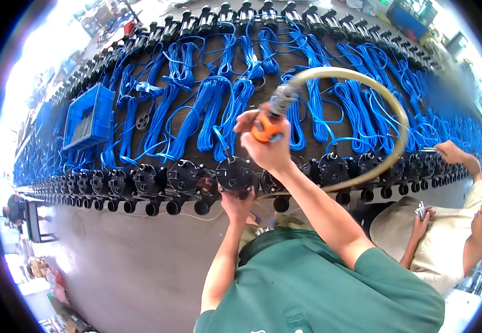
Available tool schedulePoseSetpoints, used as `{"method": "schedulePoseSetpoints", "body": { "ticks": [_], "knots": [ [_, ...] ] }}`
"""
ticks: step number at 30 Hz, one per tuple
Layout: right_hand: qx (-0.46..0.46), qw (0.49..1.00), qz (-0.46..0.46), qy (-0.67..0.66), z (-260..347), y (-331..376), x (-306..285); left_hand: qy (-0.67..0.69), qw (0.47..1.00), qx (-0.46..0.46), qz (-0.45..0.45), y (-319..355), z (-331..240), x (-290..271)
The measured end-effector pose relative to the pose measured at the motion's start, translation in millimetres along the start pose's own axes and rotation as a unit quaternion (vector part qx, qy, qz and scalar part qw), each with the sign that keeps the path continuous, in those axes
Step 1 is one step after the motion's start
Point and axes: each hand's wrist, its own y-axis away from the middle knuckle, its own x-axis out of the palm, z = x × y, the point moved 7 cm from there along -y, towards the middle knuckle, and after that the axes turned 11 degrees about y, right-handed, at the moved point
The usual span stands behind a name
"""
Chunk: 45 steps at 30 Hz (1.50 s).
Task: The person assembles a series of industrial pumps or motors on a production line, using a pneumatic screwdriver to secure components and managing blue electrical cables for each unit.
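My right hand [267, 139] is raised over the near edge of the table, its fingers wrapped around an orange air tool [267, 131]. A metal fitting at the tool's upper end joins a thick yellowish hose [399, 114], which loops away to the right and back down. Below and to the left, my left hand [237, 204] grips the underside of a round black pump [235, 173] in the near row; part of its fingers is hidden behind it. From the top of that pump runs a blue cord [218, 133] to a coiled bundle on the table.
Similar black pumps [149, 178] line the near edge, and another row [246, 14] stands along the far edge. Bundled blue cords [210, 105] cover the brown tabletop between. A blue bin [90, 117] of small metal parts sits left. At right, a co-worker's hand [453, 152] reaches over the table.
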Motion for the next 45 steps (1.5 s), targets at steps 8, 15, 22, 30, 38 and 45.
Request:
{"method": "schedulePoseSetpoints", "body": {
  "ticks": [8,15,22,30,38,45],
  "knots": [
    [-0.089,0.991,0.077,0.069,-13,10,18,0.003,0.999,0.028,0.014,0,-20,-1],
    [-0.002,0.996,0.075,-0.048,34,48,-35,-0.012,0.999,-0.017,0.034,64,-1,21],
    [0.004,0.995,0.092,-0.035,59,75,-71,-0.03,0.991,0.057,0.113,65,2,62],
    [0.024,0.995,0.092,-0.04,42,85,-67,-0.108,0.981,0.135,0.087,69,-9,61],
    [0.04,0.996,0.073,-0.026,15,89,-51,-0.066,0.991,0.068,0.093,69,22,64],
    [0.028,0.993,0.116,0.006,0,94,-39,-0.07,0.985,0.137,0.081,71,24,61]
  ]
}}
